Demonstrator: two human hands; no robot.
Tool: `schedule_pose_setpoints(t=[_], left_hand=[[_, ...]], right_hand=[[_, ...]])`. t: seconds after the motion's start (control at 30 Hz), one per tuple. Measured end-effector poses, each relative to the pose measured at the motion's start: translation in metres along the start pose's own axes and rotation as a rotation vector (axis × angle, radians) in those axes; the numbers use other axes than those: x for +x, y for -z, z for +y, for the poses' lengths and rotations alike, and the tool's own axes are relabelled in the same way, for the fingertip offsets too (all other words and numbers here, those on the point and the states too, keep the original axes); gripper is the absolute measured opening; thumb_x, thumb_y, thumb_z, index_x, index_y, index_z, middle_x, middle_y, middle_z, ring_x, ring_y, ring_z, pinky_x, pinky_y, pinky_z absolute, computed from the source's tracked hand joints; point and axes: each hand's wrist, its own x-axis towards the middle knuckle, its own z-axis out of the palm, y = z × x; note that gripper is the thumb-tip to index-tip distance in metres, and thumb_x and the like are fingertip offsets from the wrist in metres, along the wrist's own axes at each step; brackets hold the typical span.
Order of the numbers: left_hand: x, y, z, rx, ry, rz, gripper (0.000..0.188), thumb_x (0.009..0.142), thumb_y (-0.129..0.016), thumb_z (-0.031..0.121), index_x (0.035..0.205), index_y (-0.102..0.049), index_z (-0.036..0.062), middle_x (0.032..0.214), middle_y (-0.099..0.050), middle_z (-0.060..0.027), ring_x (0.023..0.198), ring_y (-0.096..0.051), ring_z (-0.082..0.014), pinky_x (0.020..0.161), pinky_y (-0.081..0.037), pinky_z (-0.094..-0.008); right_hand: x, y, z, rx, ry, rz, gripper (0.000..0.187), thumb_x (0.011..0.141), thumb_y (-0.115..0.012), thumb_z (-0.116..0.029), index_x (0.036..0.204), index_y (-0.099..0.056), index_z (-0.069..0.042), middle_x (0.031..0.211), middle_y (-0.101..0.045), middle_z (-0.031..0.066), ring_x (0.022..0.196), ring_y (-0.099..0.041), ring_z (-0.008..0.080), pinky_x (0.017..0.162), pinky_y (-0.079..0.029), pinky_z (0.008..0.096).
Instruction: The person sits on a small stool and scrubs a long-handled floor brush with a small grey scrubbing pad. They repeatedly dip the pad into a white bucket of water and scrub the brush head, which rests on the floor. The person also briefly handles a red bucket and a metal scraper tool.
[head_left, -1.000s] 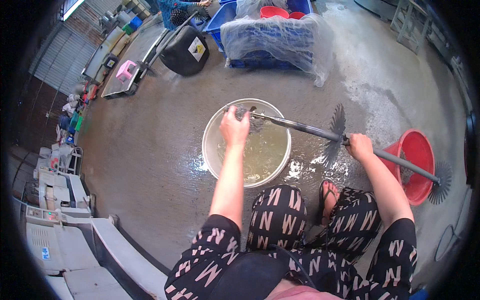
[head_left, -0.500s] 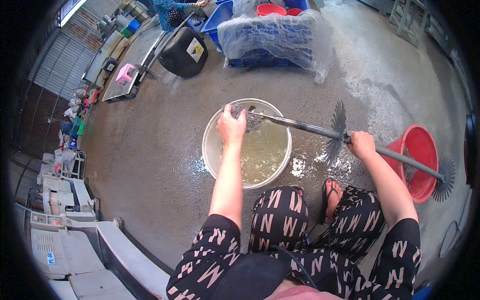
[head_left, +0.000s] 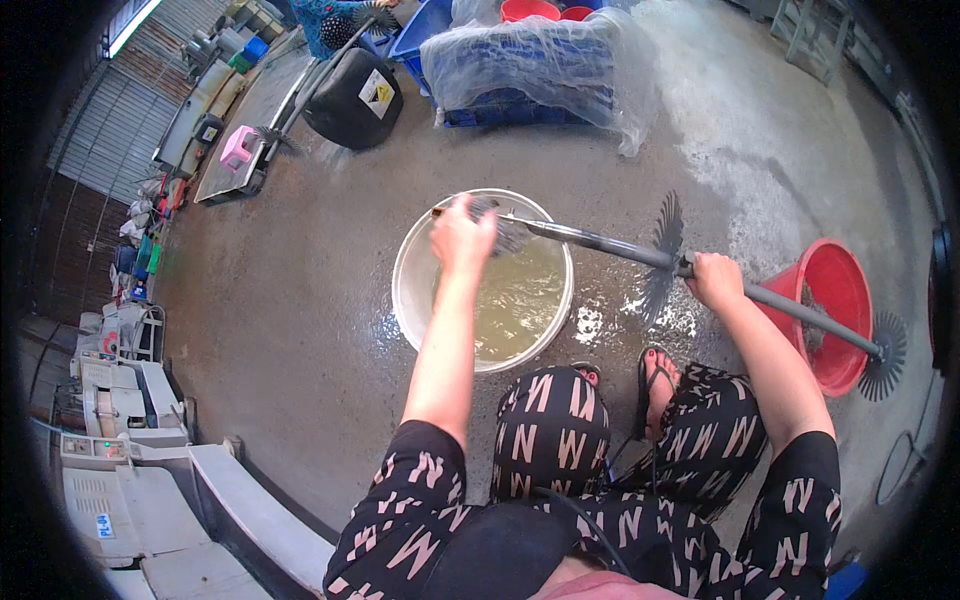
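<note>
Over the round pale tub (head_left: 414,290), a smooth grey tubular pole (head_left: 600,242)

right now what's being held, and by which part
The right hand holds the grey pole by its shaft, beside a toothed disc. The left hand is at a grey clump; its grip is unclear.
</note>
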Motion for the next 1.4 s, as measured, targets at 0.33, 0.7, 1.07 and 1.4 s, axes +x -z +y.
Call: schedule_pose_setpoints(t=[0.33, 0.7, 1.07, 1.4], left_hand=[[0.011, 0.001, -0.016, 0.104, 0.023, 0.120, 0.032, 0.074, -0.069, 0.029, 0.102, -0.061, 0.0154, 0.100, -0.066, -0.0170, 0.093, -0.063, -0.0353, 0.078, -0.050, -0.0452], [-0.012, -0.010, -0.001, 0.043, -0.131, 0.031, 0.039, 0.072, -0.071, 0.031, 0.104, -0.060, 0.0124, 0.093, -0.065, -0.0166, 0.089, -0.063, -0.0356, 0.077, -0.050, -0.0463], [-0.039, 0.013, -0.033, -0.115, -0.211, 0.017, 0.030, 0.070, -0.071, 0.026, 0.093, -0.063, 0.0084, 0.092, -0.066, -0.0135, 0.086, -0.063, -0.0319, 0.075, -0.050, -0.0410], [-0.039, -0.086, -0.117, 0.259, -0.062, -1.064, 0.053, 0.060, -0.076, 0.011, 0.111, -0.062, 0.0116, 0.107, -0.065, -0.0143, 0.100, -0.062, -0.0267, 0.086, -0.049, -0.0351]], right_hand=[[0.002, 0.002, -0.003, 0.027, -0.014, 0.003, 0.021, 0.071, -0.071, -0.022, 0.083, -0.063, -0.007, 0.082, -0.067, 0.0162, 0.080, -0.065, 0.0339, 0.071, -0.053, 0.0437], [0.000, -0.001, 0.001, 0.013, -0.018, 0.051, 0.017, 0.073, -0.067, -0.020, 0.081, -0.063, -0.006, 0.081, -0.067, 0.0160, 0.078, -0.066, 0.0335, 0.070, -0.053, 0.0446], [0.002, -0.001, 0.002, 0.009, -0.020, 0.026, 0.015, 0.073, -0.065, -0.018, 0.082, -0.063, -0.006, 0.081, -0.067, 0.0161, 0.078, -0.066, 0.0336, 0.069, -0.053, 0.0447], [0.004, 0.001, -0.003, -0.037, -0.021, 0.029, 0.017, 0.073, -0.066, -0.020, 0.081, -0.064, -0.006, 0.079, -0.067, 0.0163, 0.075, -0.066, 0.0336, 0.068, -0.053, 0.0446]])
